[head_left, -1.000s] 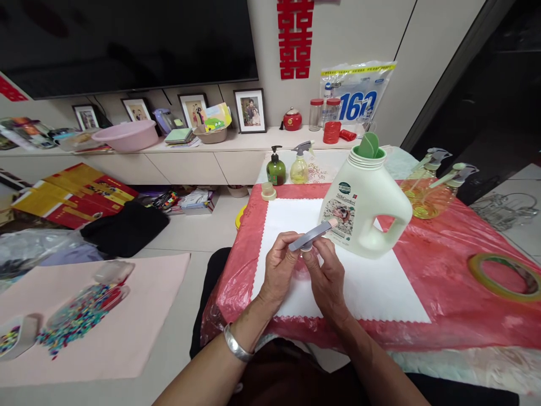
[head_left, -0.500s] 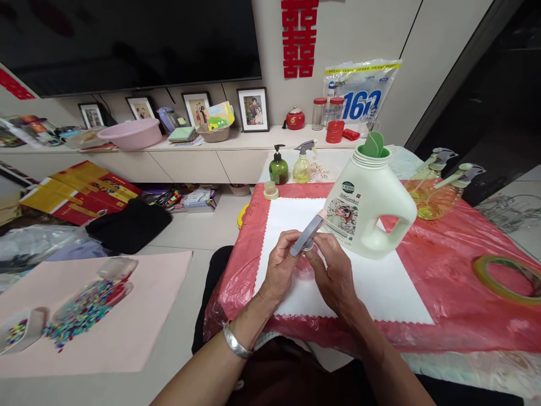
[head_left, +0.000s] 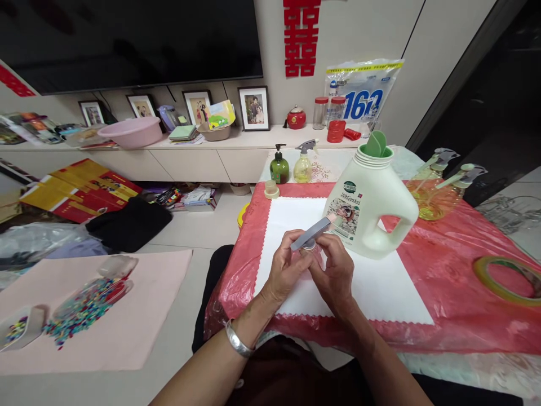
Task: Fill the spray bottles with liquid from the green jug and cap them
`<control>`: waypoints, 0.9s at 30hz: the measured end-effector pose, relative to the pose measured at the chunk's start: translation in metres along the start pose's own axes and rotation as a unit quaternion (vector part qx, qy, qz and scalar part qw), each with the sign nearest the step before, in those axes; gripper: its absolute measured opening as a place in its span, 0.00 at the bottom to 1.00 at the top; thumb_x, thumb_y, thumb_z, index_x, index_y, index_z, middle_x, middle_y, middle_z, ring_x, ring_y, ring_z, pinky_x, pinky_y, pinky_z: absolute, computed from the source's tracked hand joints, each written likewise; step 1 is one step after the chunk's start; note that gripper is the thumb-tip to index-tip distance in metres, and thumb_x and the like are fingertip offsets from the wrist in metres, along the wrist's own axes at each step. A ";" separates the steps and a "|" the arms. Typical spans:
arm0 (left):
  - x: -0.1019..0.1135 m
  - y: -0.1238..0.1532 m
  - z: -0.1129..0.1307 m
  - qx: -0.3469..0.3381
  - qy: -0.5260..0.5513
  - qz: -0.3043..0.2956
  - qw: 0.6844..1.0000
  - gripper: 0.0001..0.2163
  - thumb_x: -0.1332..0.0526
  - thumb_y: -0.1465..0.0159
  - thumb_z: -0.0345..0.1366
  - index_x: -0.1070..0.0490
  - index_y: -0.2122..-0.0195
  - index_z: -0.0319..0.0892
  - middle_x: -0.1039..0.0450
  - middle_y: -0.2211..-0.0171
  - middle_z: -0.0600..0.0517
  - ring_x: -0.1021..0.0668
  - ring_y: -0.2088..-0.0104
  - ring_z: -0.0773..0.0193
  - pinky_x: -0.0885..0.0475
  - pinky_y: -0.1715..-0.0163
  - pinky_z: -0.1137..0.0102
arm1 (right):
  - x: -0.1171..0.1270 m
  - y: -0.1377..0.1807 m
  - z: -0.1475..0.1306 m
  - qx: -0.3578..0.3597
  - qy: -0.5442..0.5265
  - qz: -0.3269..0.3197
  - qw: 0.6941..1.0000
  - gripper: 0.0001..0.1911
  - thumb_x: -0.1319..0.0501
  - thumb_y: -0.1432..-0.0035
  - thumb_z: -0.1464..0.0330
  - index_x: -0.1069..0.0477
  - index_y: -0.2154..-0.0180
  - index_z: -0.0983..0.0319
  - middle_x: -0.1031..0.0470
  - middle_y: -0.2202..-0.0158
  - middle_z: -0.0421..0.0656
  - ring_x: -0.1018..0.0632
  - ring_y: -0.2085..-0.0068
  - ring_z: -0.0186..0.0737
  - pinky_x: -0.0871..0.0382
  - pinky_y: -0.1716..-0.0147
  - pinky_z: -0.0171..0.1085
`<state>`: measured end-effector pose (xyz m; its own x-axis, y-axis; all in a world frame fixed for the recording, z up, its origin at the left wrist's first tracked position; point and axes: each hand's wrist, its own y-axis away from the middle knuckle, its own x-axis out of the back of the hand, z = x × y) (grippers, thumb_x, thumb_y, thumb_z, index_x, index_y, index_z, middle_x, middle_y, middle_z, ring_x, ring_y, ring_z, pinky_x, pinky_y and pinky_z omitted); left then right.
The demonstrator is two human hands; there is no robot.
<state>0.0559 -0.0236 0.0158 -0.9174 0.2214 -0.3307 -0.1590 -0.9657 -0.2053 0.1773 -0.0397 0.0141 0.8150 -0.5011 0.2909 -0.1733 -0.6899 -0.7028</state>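
A small spray bottle with a grey trigger head (head_left: 313, 232) and a clear pinkish body is held between both hands over a white sheet (head_left: 291, 217). My left hand (head_left: 284, 268) is closed round its left side, the fingers by the spray head. Closed on the right side, my right hand (head_left: 333, 265) has its thumb near the bottle's neck. Most of the bottle's body is hidden by the fingers. Just beyond stands a large pale green detergent jug (head_left: 372, 208), uncapped, with a green scoop-like piece (head_left: 376, 145) in its mouth.
A cap (head_left: 271, 189), a green pump bottle (head_left: 279, 165) and a yellowish spray bottle (head_left: 303, 166) stand at the table's far edge. Two more spray bottles (head_left: 459, 189) are at the right, with a tape roll (head_left: 486, 276) nearer. Beads (head_left: 80, 310) lie on a pink mat at left.
The spray head has turned, its nozzle end swinging lower and to the right. My left thumb has moved across toward the bottle's neck.
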 end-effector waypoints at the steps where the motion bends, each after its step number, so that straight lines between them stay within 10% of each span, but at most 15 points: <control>1: -0.002 0.000 0.000 0.000 -0.004 0.007 1.000 0.19 0.27 0.44 0.43 0.23 0.52 0.45 0.24 0.54 0.49 0.24 0.52 0.56 0.31 0.47 0.63 | -0.001 0.001 0.001 -0.002 0.001 0.006 1.000 0.09 0.38 0.40 0.70 0.29 0.57 0.60 0.25 0.60 0.43 0.23 0.58 0.39 0.28 0.58 0.37; 8: -0.010 0.000 -0.003 0.034 0.030 0.066 0.997 0.19 0.25 0.45 0.42 0.25 0.55 0.45 0.22 0.63 0.54 0.23 0.66 0.66 0.28 0.60 0.70 | -0.008 0.004 0.001 -0.016 0.004 0.028 0.999 0.06 0.38 0.40 0.70 0.31 0.60 0.60 0.26 0.60 0.44 0.24 0.55 0.41 0.28 0.57 0.39; 27: 0.001 0.000 -0.011 -0.011 -0.017 0.050 0.999 0.11 0.31 0.37 0.42 0.22 0.55 0.46 0.26 0.55 0.50 0.25 0.51 0.59 0.32 0.45 0.65 | -0.007 0.006 -0.005 -0.070 -0.041 -0.031 0.996 0.12 0.48 0.28 0.64 0.29 0.60 0.59 0.30 0.63 0.42 0.28 0.61 0.38 0.32 0.63 0.37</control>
<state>0.0589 -0.0218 0.0059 -0.9403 0.1194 -0.3186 -0.0588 -0.9793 -0.1935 0.1676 -0.0422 0.0111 0.8676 -0.4156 0.2729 -0.1925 -0.7869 -0.5863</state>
